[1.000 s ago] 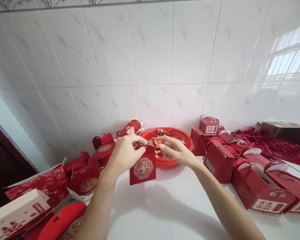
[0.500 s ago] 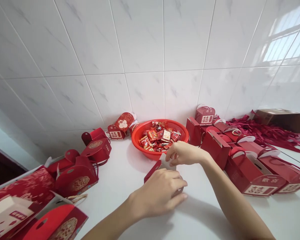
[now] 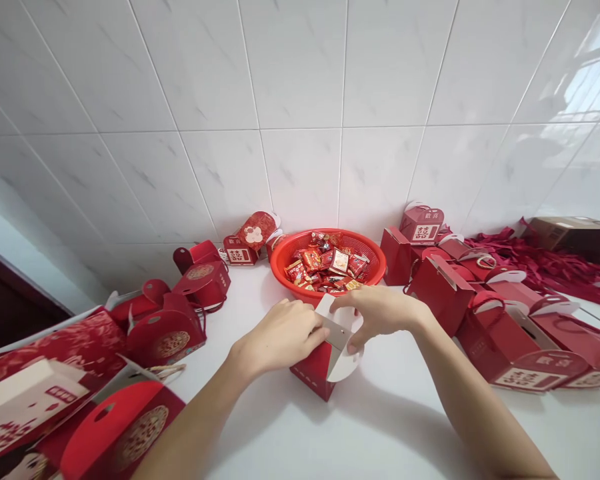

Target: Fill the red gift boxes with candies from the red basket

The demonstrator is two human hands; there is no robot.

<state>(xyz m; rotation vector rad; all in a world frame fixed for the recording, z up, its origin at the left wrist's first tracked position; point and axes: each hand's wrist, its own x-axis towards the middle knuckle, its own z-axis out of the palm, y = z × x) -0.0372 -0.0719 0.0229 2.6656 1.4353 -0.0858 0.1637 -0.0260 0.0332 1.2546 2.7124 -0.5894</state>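
Observation:
A small red box [image 3: 314, 371] stands on the white table in front of me, its pale inner flaps raised at the top. My left hand [image 3: 285, 333] lies over the box's left top edge, fingers pressed together on a flap. On the right side, my right hand [image 3: 375, 315] has its thumb and fingers around a white rounded flap [image 3: 347, 360]. Just behind the box sits a red plastic basket [image 3: 280, 267] filled with wrapped sweets [image 3: 325, 265]. The inside of the box is mostly hidden by my hands and the flaps.
Red gift boxes [image 3: 165, 333] line the left side, with a cream box [image 3: 25, 407] nearer. More red boxes [image 3: 525, 347] crowd the right. Behind them lie dark red ribbons [image 3: 520, 257] and a cardboard box [image 3: 575, 237]. A tiled wall [image 3: 300, 173] rises behind.
My left hand has moved left and up, from the box's near side to its top edge. The near white flap now shows, spread outward. The view has shifted slightly.

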